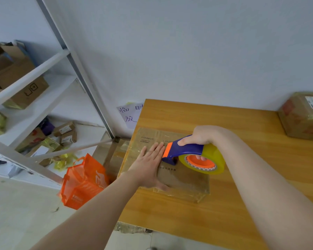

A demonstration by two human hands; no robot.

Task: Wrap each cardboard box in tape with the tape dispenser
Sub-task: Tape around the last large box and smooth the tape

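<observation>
Now left hand [149, 164] flat on box [184, 179]; right hand [197, 137] grips tape dispenser [186, 150].

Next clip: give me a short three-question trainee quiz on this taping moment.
1. True or false: the left hand lies flat on the cardboard box.
2. Which holds the tape dispenser? A) right hand B) left hand C) neither
3. Fill in: the bag on the floor beside the table is ___.
Key: 1 true; 2 A; 3 orange.
</observation>
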